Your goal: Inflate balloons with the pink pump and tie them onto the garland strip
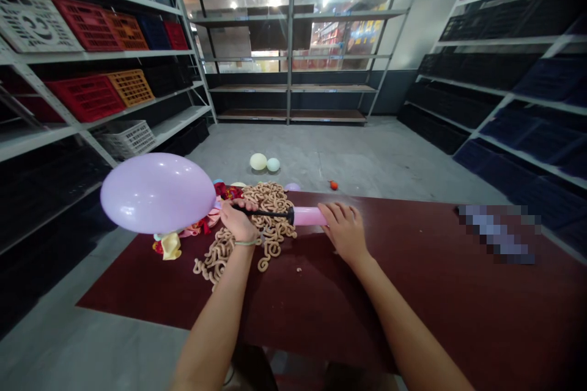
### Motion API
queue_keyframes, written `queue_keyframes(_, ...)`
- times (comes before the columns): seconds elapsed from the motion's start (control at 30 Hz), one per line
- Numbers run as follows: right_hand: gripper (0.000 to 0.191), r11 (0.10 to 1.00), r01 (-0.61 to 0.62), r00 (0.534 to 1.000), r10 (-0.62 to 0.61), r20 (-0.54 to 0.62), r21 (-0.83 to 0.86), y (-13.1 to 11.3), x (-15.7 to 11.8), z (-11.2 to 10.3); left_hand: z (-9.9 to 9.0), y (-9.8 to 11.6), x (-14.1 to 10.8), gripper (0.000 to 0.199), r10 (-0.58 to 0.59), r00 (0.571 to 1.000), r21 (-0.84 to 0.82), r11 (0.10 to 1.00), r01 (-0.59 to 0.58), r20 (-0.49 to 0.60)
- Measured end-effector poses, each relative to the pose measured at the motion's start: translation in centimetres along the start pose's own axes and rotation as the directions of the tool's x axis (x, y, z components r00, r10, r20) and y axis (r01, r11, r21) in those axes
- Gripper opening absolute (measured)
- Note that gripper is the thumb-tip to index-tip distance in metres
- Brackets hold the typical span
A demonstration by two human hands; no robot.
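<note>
A balloon pump (308, 215) with a pink barrel and a black rod lies level across my hands, above the table. My right hand (345, 229) is wrapped round the right end of the pink barrel. At the other side, my left hand (239, 220), with a thin band at its wrist, grips the black end of the pump. A large inflated purple balloon (158, 193) sits just left of that hand; its neck is hidden by the fingers. Curly tan pieces (270, 198) lie heaped under and behind the pump. Uninflated balloons (171, 247) in yellow, red and pink lie beside the heap.
The dark red table (422, 299) carries a pixelated object (498, 233) at its right. On the floor beyond are a pale yellow balloon (258, 162), a pale blue balloon (273, 165) and a small orange-red item (333, 185). Shelves with crates (94, 98) stand around.
</note>
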State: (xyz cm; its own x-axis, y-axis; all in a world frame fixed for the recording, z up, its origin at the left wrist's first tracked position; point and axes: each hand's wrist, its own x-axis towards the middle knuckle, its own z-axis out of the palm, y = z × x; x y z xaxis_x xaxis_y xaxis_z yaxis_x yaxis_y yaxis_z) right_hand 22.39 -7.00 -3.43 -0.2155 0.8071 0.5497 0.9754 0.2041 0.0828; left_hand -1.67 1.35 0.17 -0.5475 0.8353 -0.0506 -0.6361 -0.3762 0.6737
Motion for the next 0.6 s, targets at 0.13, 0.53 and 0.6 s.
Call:
queue_keyframes(0.13, 0.041, 0.999, -0.036, 0.999, 0.036, -0.004, 0.026, -1.0, 0.1, -0.2, 0.1, 0.3, -0.5, 0.014, 0.037, 0.998, -0.014, 0.999, -0.038, -0.056)
queue_keyframes(0.53, 0.046, 0.995, 0.008, 0.998, -0.013, 0.055, 0.095, -1.1, -0.2, 0.5, 0.3, -2.0, -1.4, 0.026, -0.003, 0.997, 0.048, 0.999, -0.001, 0.075)
queue_keyframes(0.6, 0.043, 0.998, -0.039, 0.999, 0.037, 0.027, 0.057, 0.2, -0.2, 0.4, 0.1, -1.3, -0.3, 0.025, 0.014, 0.999, 0.038, 0.999, -0.016, 0.05)
